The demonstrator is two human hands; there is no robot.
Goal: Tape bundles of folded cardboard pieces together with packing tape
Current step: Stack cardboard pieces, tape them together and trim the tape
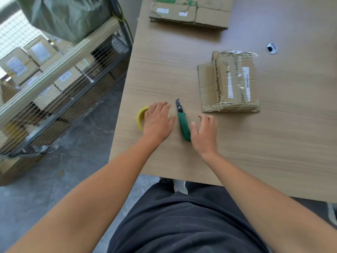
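Off the tabletop's left edge stands a wire cart stacked with boxes. Near that edge, your left hand lies flat, fingers straight and close together, over the yellow tape roll, covering most of it. Just to its right lies a green utility knife, blade toward the far edge, where flattened cardboard lies. Your right hand is beside the knife handle, fingers spread and loose, holding nothing. Beyond it sits the taped cardboard bundle.
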